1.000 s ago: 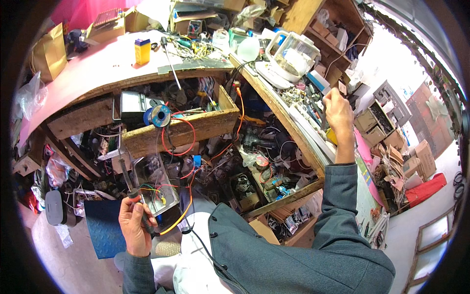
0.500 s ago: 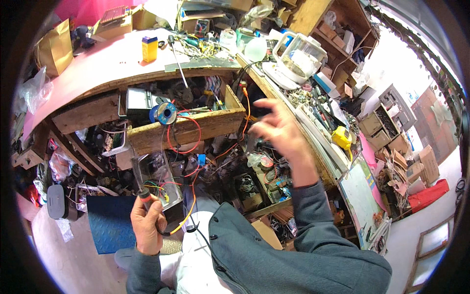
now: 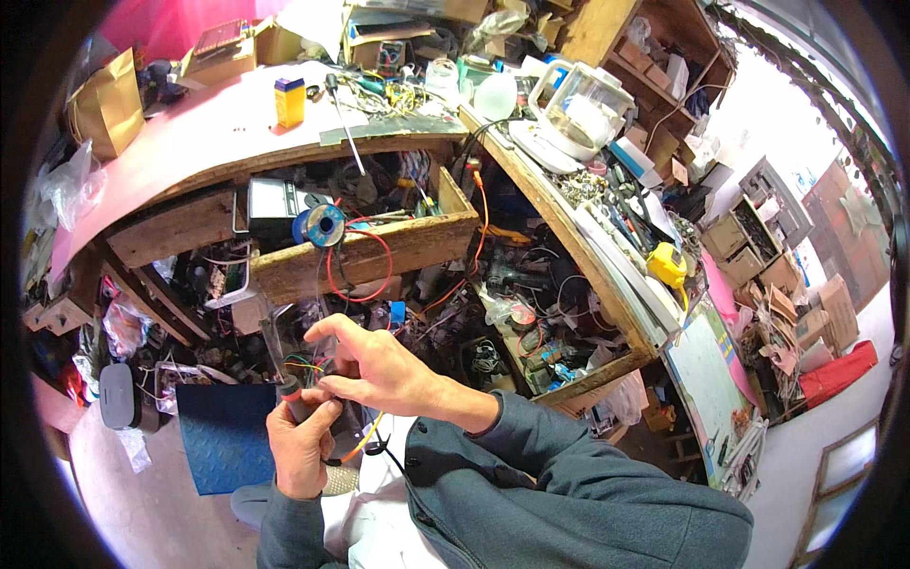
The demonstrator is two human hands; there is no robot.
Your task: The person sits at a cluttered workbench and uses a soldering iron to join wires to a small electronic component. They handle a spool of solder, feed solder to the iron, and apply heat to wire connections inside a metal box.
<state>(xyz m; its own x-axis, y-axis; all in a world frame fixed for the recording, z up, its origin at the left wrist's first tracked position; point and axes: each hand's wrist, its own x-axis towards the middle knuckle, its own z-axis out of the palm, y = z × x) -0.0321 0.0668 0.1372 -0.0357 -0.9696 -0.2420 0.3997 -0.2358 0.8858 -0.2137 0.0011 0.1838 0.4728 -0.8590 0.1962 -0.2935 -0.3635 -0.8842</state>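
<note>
My left hand point(image 3: 301, 448) is closed around the handle of a soldering iron point(image 3: 290, 388), its metal shaft pointing up and away from me. An orange cord point(image 3: 363, 436) runs out below that hand. Just to the right, my right hand point(image 3: 393, 375) reaches over with index finger and thumb apart, close to the iron's handle; I see nothing between them. Thin coloured wires point(image 3: 303, 364) show beyond the fingers, and the right hand covers most of what lies behind. A blue spool of solder wire point(image 3: 322, 225) rests on the drawer's front edge.
An open wooden drawer point(image 3: 370, 248) full of parts juts out ahead, with a red cable loop point(image 3: 387, 275) hanging from it. A screwdriver point(image 3: 348, 133) overhangs the bench edge. To the right, a cluttered bench holds a glass jug point(image 3: 590, 112) and a yellow tape measure point(image 3: 667, 265).
My right hand has come down and left from beside the right bench to the soldering iron. My left hand still grips the iron, slightly shifted.
</note>
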